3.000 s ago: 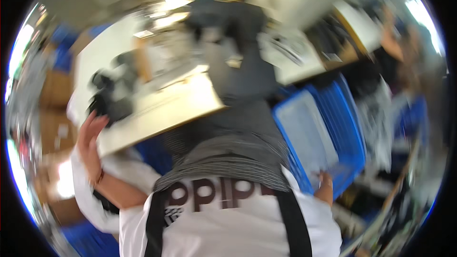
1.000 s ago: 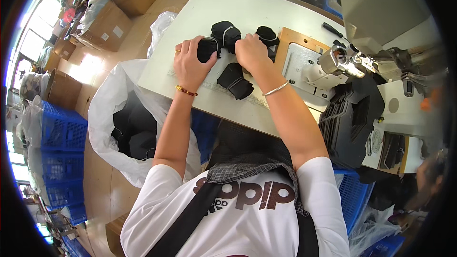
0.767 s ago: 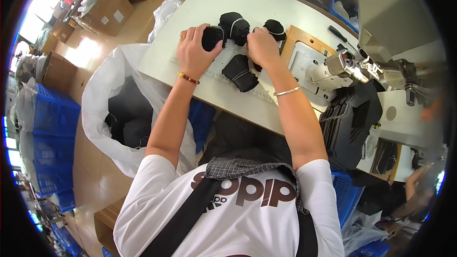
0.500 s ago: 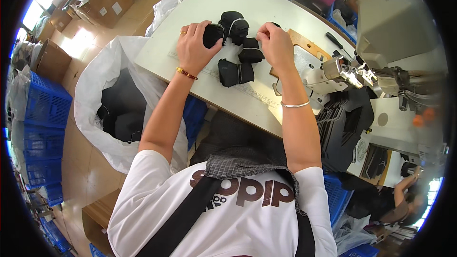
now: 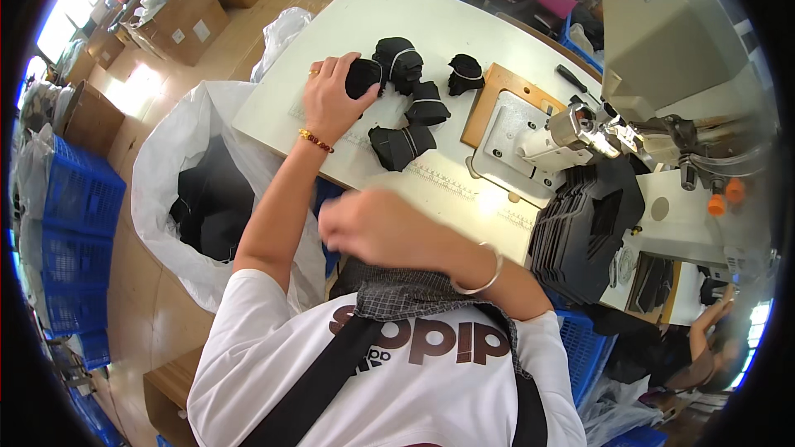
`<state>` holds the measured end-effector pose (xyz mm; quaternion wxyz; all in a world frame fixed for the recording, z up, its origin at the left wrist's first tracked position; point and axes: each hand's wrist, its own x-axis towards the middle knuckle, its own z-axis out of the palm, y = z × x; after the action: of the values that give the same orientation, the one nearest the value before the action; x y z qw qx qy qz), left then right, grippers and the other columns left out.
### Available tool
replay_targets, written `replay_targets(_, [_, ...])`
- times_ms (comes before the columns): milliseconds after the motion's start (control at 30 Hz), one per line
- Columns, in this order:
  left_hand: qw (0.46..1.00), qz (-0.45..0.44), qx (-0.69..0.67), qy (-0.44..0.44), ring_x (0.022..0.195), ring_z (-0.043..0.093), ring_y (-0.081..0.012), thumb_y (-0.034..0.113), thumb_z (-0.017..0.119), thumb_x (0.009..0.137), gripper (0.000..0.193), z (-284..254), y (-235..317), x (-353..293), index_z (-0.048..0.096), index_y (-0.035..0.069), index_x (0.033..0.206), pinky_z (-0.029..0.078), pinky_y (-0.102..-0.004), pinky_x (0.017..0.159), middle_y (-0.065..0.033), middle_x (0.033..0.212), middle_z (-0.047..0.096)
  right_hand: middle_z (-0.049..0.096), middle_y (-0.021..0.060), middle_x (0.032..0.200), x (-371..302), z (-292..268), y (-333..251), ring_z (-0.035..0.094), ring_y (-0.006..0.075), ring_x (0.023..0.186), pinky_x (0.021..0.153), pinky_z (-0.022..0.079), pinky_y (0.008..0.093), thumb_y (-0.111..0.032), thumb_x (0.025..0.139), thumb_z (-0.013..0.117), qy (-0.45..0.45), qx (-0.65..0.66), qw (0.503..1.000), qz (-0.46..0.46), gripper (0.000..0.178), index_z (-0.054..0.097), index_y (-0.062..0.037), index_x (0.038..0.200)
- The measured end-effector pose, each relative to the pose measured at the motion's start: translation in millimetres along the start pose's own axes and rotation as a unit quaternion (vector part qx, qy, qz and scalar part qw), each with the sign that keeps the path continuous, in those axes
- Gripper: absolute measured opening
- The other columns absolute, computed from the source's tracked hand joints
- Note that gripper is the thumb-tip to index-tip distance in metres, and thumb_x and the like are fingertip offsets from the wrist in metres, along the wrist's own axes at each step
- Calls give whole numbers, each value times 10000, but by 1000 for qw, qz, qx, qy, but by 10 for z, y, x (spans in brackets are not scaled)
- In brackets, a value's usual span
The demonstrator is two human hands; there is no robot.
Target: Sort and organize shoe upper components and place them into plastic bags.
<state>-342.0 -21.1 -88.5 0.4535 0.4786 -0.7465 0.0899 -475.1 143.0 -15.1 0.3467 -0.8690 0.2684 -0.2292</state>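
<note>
On the white table [image 5: 331,21] lie several small bundles of black fabric pieces, tied round with pale bands. My left hand [image 5: 331,99] is closed round one such bundle [image 5: 362,79] near the table's left part. Beside it sits another bundle [image 5: 400,64], with a third [image 5: 427,103] just right of that and a flared one [image 5: 402,147] nearer to me. A smaller bundle [image 5: 465,74] stands by the sewing machine's wooden-edged bed. Blurred by motion, my right hand [image 5: 373,223] is over the table's front edge, and its fingers cannot be made out.
At right stands the sewing machine [image 5: 571,136], with a stack of flat dark pieces [image 5: 580,240] in front. A white sack [image 5: 195,281] holding black fabric stands left of the table. Blue crates [image 5: 83,199] and cardboard boxes [image 5: 178,21] line the left. A screwdriver [image 5: 573,79] lies behind the machine.
My right hand has left the smaller bundle near the machine and swung back toward my body and to the left. My left hand stays at its bundle. The view has shifted slightly.
</note>
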Motion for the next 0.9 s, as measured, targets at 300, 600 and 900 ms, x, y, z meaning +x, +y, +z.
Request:
replay_targets(300, [999, 16, -1, -42, 982, 582, -294, 277, 797, 691, 499, -98, -28, 9, 633, 119, 1135, 503, -388, 851, -64, 1015, 635, 682, 94, 863, -235, -687, 1048, 653, 268, 764, 633, 517, 392, -248, 868, 665, 332, -250, 856, 306, 210, 669, -49, 934])
replay_targets(600, [999, 37, -2, -2, 972, 582, -295, 265, 799, 677, 507, -41, -6, -15, 628, 120, 1132, 502, -384, 830, -64, 999, 628, 638, 72, 644, -329, -757, 1632, 585, 151, 486, 445, 447, 301, -134, 886, 636, 232, 138, 851, 449, 143, 645, 8, 900])
replay_targets(900, [1000, 22, 2, 2, 989, 589, -278, 249, 784, 691, 497, -44, -12, -36, 633, 124, 1147, 504, -373, 845, -59, 1024, 640, 585, 26, 627, -384, -897, 1266, 526, 79, 509, 461, 427, 228, -70, 911, 600, 420, 155, 837, 316, 136, 584, -18, 787])
